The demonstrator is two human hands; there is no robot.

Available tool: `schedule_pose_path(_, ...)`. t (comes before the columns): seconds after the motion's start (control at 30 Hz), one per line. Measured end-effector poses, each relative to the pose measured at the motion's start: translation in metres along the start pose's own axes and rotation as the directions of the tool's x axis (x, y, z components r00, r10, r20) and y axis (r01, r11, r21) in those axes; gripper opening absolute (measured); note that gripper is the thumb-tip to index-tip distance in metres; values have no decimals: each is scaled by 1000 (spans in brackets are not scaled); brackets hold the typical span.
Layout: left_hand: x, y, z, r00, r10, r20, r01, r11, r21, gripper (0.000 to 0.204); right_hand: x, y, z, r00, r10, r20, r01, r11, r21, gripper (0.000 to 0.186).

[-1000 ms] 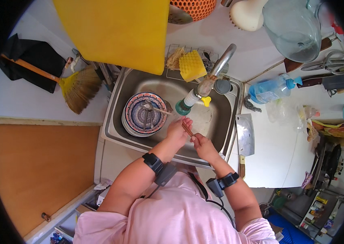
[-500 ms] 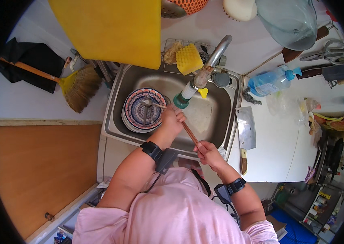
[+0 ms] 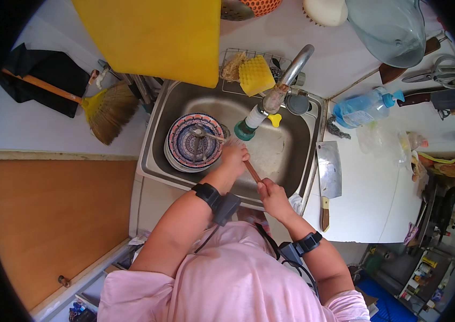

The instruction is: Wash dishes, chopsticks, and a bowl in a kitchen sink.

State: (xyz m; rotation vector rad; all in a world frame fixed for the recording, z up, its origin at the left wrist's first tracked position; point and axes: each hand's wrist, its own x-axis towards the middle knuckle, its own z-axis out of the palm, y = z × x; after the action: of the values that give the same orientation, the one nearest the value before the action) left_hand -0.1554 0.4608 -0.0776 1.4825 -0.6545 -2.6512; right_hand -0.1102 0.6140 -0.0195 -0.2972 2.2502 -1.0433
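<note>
My left hand is closed around a bundle of brown chopsticks below the tap's green nozzle, where running water reaches the fingers. At the lower end, the fingers of my right hand grip the same chopsticks, over the sink's front part. How many sticks there are cannot be made out. Beside my left hand, a patterned bowl rests on a stack of other dishes in the left of the sink. Metal spoons lie inside that bowl.
Around the dishes is a steel sink. A yellow sponge sits on the wire rack behind it. To the right, a cleaver and a blue bottle lie on the white counter. A yellow board overhangs the back left.
My right hand has slid a little up and left along the chopsticks, closer to my left hand. The whole view has shifted slightly.
</note>
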Motion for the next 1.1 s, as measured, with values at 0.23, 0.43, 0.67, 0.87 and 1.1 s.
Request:
schedule_pose_path(0.23, -10, 25, 12, 954, -250, 167, 270, 957, -106, 29, -3, 12, -14, 999, 18, 44, -23, 993, 116, 24)
schedule_pose_path(0.43, -9, 14, 9, 992, 94, 86, -84, 990, -112, 20, 9, 16, -15, 998, 33, 49, -41, 986, 162, 26)
schedule_pose_path(0.67, -10, -12, -8, 978, 149, 145, -130, 983, -132, 22, 35, -2, 5, 1000, 19, 5, -20, 980, 200, 24)
schedule_pose_path(0.87, -26, -18, 4, 994, 90, 54, -96, 988, 118, 15, 47, -4, 23, 983, -103, -150, 110, 993, 41, 18)
schedule_pose_path(1.1, -13, 21, 2, 990, 90, 108, -86, 996, -37, 17, 23, 2, 6, 997, -73, -16, 71, 992, -103, 20)
